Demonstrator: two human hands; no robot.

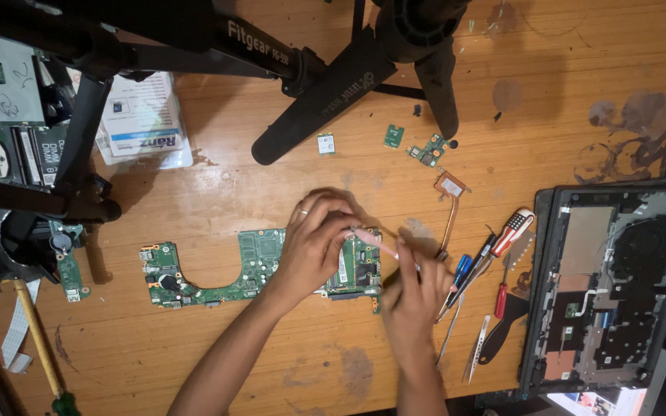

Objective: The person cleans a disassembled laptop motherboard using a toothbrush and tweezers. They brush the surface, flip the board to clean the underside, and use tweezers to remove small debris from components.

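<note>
A long green laptop motherboard (217, 277) lies flat on the wooden table. My left hand (314, 243) rests on its right part, fingers curled over the board and touching the tip of a thin pink tool (371, 240). My right hand (416, 296) grips that pink tool from the right and points its tip at the board's right end. The board area under both hands is hidden.
An opened laptop base (610, 289) sits at right. Screwdrivers, tweezers and a spudger (495, 270) lie beside it. A copper heat pipe (450, 204) and small green boards (429, 149) lie behind. Black tripod legs (325, 96) cross the top; more boards (9, 154) are at left.
</note>
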